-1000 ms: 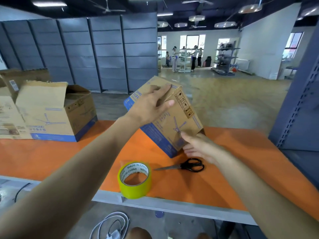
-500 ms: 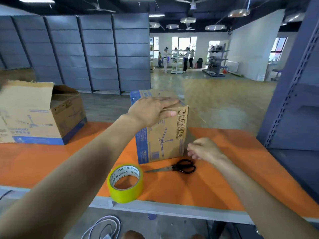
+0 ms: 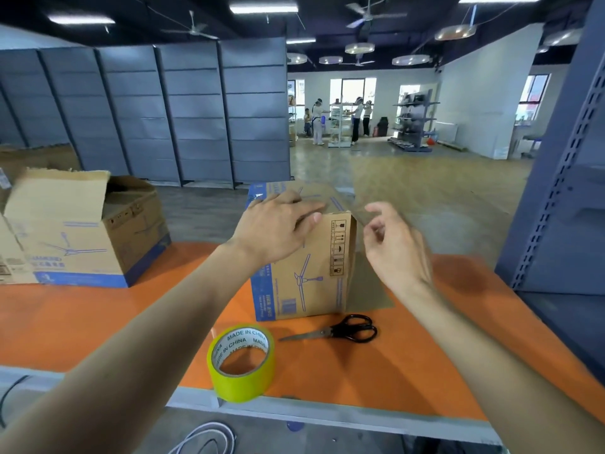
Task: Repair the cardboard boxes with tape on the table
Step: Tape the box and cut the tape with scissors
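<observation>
On the worktop [image 3: 98, 322], far left: open box [image 3: 82, 231], flap raised. Mid-worktop, straight ahead: small box [image 3: 304, 273] upright, pressed from above by flat-fingered left hand [image 3: 278, 224]. Just beside it, right hand [image 3: 396, 244] hovering, loosely curled, empty. Near edge: tape roll [image 3: 242, 362] below left hand; scissors [image 3: 337, 332] nearer right, blades pointing left.

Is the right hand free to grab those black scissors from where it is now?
Probably yes. The right hand hovers empty beside the small box, and the scissors lie in the open on the orange table close by, handles toward that side, nothing covering them.
</observation>
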